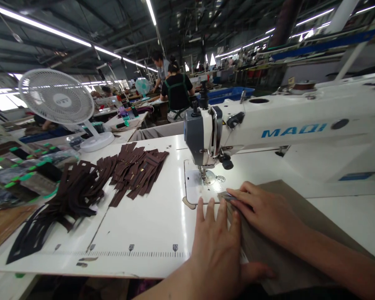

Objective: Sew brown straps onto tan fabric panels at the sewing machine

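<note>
My left hand (217, 246) lies flat with fingers stretched out on a grey-brown fabric panel (287, 200), its fingertips near the needle plate. My right hand (265, 210) rests on the same panel, fingers extended and pressing its front corner down just right of the presser foot (206, 177). The white MAQI sewing machine (284, 121) stands over the panel. A small dark piece peeks out under my right fingertips at the panel's corner.
A heap of dark brown cut leather pieces (112, 177) lies on the white table (143, 233) to the left. A white desk fan (58, 98) stands at the back left. Two people work at benches farther back.
</note>
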The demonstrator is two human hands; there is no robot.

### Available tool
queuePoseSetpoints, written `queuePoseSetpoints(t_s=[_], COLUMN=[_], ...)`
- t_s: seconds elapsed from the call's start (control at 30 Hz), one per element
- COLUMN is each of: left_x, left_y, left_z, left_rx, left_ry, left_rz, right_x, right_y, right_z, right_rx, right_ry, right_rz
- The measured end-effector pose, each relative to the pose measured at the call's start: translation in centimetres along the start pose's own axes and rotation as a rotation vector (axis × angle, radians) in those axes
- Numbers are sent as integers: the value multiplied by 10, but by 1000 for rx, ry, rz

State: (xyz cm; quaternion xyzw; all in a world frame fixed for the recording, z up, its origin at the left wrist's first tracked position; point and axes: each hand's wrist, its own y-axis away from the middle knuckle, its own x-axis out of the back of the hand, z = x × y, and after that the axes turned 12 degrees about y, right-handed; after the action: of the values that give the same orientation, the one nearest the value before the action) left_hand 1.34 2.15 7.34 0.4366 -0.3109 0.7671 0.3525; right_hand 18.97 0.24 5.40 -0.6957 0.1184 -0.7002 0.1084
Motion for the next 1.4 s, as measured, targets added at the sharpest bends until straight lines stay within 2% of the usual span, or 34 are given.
queuePoseSetpoints(t_s=[0.43, 0.67, 0.87, 0.93, 1.07, 1.17, 1.3, 1.4], left_x=[1, -1, 1, 1, 4, 5, 4, 1], left_y=[0, -2, -4, -4, -3, -4, -6, -7], left_z=[0, 1, 1, 2, 0, -4, -9, -12], left_rx=[-51, -28, -8, 6, 5, -31, -68, -61], left_ry=[-71, -62, -33, -34, -28, -5, 25, 27], left_rz=[30, 3, -12, -23, -27, -7, -2, -12], right_x=[1, 2, 2, -2, 0, 13, 17, 8], right_y=[1, 0, -7, -11, -12, 7, 53, 80], right_z=[-14, -19, -19, -14, 3, 11, 0, -13], right_rx=[-77, -55, 31, -21, -212, -242, 12, 67], right_ry=[202, 348, 320, 240, 19, -108, -262, -230], right_rz=[9, -19, -102, -67, 159, 195, 155, 217])
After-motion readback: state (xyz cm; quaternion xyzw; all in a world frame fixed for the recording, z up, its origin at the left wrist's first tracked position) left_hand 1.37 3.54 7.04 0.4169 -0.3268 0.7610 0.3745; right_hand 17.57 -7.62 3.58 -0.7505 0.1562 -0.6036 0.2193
